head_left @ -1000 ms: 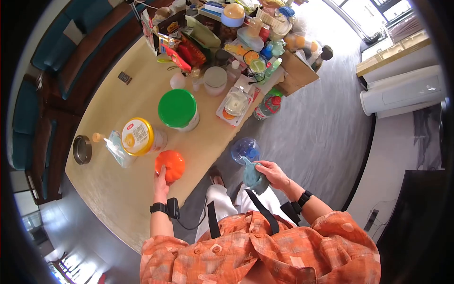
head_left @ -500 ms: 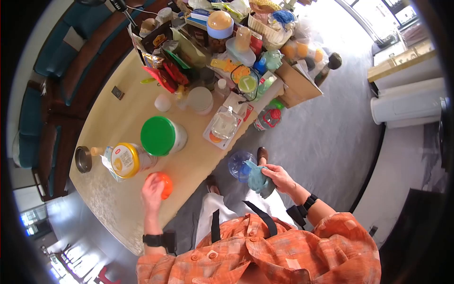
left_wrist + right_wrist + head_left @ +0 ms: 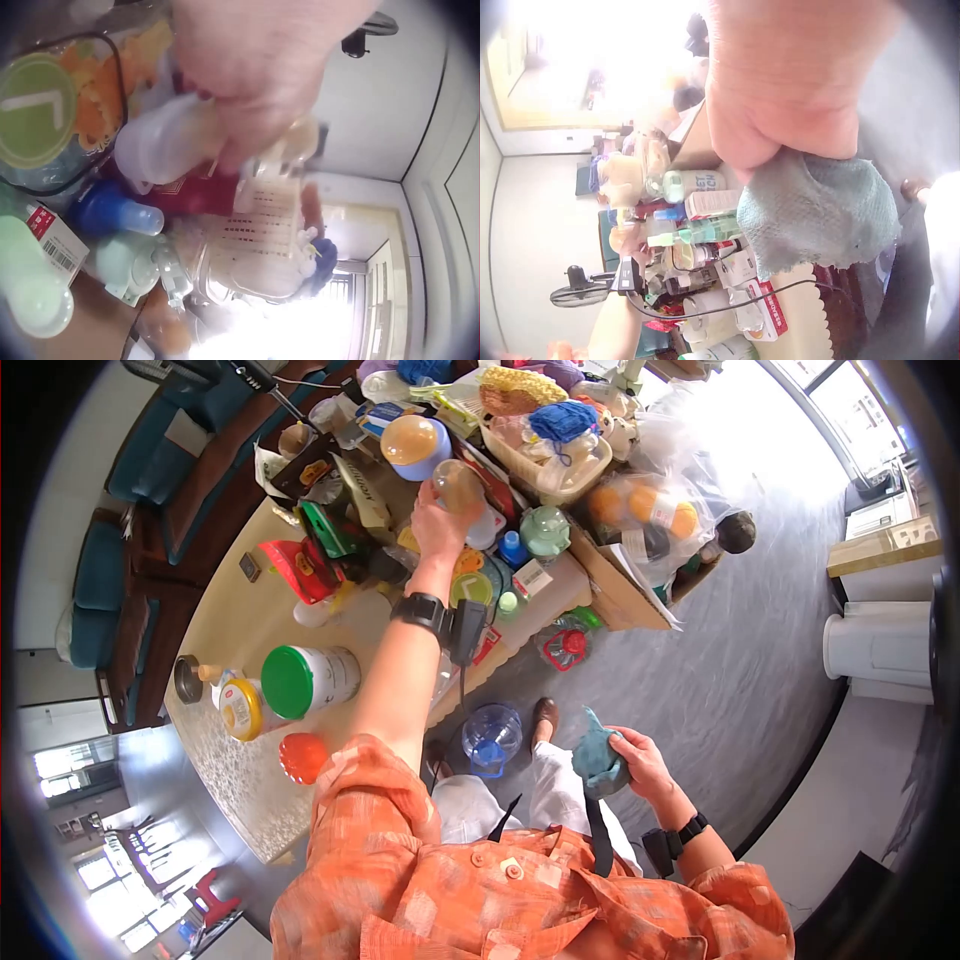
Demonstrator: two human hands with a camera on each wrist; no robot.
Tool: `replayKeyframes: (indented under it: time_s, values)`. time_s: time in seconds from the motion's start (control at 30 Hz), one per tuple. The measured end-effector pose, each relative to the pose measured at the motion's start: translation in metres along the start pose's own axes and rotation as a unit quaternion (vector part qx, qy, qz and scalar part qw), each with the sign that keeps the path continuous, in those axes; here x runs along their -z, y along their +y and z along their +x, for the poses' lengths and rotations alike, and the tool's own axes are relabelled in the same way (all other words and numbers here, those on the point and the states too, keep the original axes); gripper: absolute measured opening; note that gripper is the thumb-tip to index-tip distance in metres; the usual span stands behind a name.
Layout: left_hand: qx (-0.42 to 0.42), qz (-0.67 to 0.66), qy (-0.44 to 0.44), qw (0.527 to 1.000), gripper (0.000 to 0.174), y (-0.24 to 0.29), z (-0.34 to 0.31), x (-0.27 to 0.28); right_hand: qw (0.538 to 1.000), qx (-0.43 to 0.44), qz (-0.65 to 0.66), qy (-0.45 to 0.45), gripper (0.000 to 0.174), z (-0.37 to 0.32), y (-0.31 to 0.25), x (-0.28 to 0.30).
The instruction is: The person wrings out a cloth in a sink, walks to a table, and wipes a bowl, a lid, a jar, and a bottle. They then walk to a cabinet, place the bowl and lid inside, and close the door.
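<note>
My left hand [image 3: 440,525] reaches into the crowded far end of the table. It grips a translucent container with a rounded tan upper part [image 3: 457,484], whose whitish wide end [image 3: 161,142] shows below the fingers in the left wrist view. My right hand [image 3: 645,760] pinches a crumpled blue-green cloth [image 3: 598,755] in front of my legs. In the right wrist view the rough-woven cloth [image 3: 817,214] hangs from the fingers, above the floor. A shiny orange round object [image 3: 303,757] sits on the table beside my left sleeve.
A green-lidded tub [image 3: 290,682] and a yellow-lidded tub [image 3: 240,709] stand on the left of the table [image 3: 225,780]. A cream basket [image 3: 560,475] and a cardboard box [image 3: 625,580] crowd the far end. A large clear bottle [image 3: 492,732] stands on the floor by my feet.
My left hand has let go of the orange object and moved forward across the table to the translucent container. My right hand still holds the cloth, now slightly farther right.
</note>
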State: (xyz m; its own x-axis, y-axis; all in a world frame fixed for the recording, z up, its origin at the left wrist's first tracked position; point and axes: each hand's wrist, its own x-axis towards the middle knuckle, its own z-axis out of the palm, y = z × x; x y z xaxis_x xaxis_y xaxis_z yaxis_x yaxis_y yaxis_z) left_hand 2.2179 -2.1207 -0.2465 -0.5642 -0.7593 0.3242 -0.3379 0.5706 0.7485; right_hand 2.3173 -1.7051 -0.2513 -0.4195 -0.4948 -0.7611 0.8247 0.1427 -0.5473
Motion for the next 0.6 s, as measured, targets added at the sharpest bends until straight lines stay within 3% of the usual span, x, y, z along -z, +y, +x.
replayKeyframes:
  time_s: [0.07, 0.1, 0.23, 0.3, 0.33, 0.4, 0.57, 0.6]
  values:
    - [0.046, 0.009, -0.03, 0.998, 0.061, 0.004, 0.007, -0.007, 1.0, 0.003, 0.016, 0.014, 0.03, -0.001, -0.006, 0.01]
    - [0.041, 0.015, -0.019, 0.999, 0.051, 0.004, 0.006, -0.008, 1.0, 0.002, 0.012, 0.017, 0.029, -0.002, -0.011, 0.01]
    - [0.035, 0.039, -0.048, 0.997, 0.047, -0.01, 0.011, -0.001, 0.999, 0.01, 0.016, 0.032, 0.029, 0.0, -0.018, 0.003]
    - [0.113, -0.185, -0.107, 0.97, 0.036, -0.011, 0.012, 0.012, 0.999, 0.023, 0.032, 0.037, 0.029, -0.001, -0.02, -0.005]
    - [0.112, -0.187, -0.108, 0.97, 0.036, -0.012, 0.009, 0.023, 0.998, 0.036, 0.044, 0.037, 0.029, -0.002, -0.023, -0.011]
    - [0.218, -0.398, -0.241, 0.858, 0.027, 0.003, -0.002, 0.065, 0.996, 0.05, 0.062, 0.038, 0.029, -0.011, -0.034, -0.033]
    - [0.245, -0.476, -0.308, 0.786, 0.024, 0.02, -0.049, 0.148, 0.975, 0.164, 0.144, -0.031, 0.035, -0.042, -0.073, -0.125]
    - [0.231, -0.472, -0.358, 0.772, 0.031, 0.017, -0.059, 0.16, 0.966, 0.206, 0.144, -0.059, 0.038, -0.046, -0.08, -0.148]
